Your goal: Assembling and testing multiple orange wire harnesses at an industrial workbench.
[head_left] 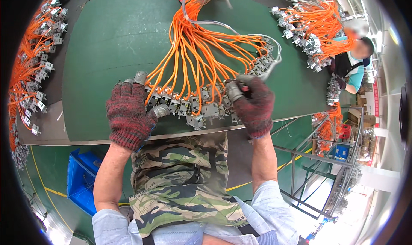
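A fan of orange cables (187, 52) spreads toward me over a green tabletop, each ending in a small grey metal connector. These connectors (184, 105) lie packed in a row by the near edge. My left hand (128, 110), in a dark red and grey knit glove with grey fingertips, clasps the row's left end between thumb and fingers. At the right side of the near row, my right hand (254, 102), gloved alike, is curled closed against the connectors. Something small and red shows among its fingers; what it grips is hidden.
More connectors (262, 62) and a clear tube (279, 52) extend to the right. Bundles of orange cables lie at far left (32, 73) and far right (315, 22). A blue bin (81, 180) stands on the floor. At right are a metal frame (317, 159) and another person (354, 65).
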`<state>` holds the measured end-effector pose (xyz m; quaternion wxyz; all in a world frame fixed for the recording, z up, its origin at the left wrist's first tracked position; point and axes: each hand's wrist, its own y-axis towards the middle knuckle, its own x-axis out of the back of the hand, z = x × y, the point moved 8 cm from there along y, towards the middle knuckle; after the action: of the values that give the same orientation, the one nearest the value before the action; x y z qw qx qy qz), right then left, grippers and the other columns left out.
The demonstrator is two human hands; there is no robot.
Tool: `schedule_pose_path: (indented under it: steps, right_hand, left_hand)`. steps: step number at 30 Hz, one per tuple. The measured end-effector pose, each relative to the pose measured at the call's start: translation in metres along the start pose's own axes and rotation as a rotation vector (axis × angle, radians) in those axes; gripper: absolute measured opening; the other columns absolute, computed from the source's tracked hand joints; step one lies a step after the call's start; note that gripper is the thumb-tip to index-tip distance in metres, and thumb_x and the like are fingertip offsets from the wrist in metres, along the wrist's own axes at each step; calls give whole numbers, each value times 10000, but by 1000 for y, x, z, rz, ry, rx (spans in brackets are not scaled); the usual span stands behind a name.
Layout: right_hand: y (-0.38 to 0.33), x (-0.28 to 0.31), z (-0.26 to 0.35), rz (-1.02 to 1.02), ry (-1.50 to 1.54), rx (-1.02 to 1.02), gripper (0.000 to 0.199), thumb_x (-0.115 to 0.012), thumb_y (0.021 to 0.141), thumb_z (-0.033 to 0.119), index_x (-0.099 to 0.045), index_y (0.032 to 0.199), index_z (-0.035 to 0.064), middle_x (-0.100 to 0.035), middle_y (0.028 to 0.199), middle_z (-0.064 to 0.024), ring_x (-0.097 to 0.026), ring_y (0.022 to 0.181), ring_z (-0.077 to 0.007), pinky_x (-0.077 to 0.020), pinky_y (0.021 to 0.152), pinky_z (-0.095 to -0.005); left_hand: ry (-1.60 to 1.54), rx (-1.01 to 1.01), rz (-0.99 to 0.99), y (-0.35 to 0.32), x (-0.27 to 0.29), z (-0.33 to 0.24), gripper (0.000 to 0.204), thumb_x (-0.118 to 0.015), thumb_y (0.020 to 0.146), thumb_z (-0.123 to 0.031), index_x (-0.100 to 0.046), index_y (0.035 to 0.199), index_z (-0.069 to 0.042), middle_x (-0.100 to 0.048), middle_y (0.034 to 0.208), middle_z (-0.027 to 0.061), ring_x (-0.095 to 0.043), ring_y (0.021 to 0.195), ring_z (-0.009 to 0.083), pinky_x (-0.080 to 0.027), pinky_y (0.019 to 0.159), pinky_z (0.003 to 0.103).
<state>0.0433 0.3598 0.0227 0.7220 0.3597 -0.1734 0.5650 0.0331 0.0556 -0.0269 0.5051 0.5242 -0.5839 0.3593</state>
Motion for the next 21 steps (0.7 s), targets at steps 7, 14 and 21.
schedule_pose_path:
  steps: [7,14,21]
  right_hand:
    - [-21,-6,-6,-116,171,-157,201,-858,899,101,-740,1044,25,-712,795,-60,-651,694,-100,-560,638,-293]
    - [-20,-14,14,-110,77,-85,232,-868,902,87,-748,1088,14,-740,878,-43,-640,756,-64,-573,686,-264]
    - [-23,-24,1,-80,121,-156,227,-857,901,92,-755,1089,18,-739,864,-62,-670,758,-100,-579,694,-290]
  left_hand:
    - [-34,-23,-29,-1,-1,2,1025,-869,769,-581,-495,1560,-46,-639,1354,213,-570,1294,446,-467,1087,573]
    - [-23,-1,1,-1,-2,2,1031,-862,777,-592,-485,1569,-51,-630,1382,218,-554,1321,458,-453,1103,580]
    - [15,-7,2,-2,-2,2,1027,-865,785,-573,-476,1582,-57,-616,1418,225,-547,1337,460,-445,1116,577]
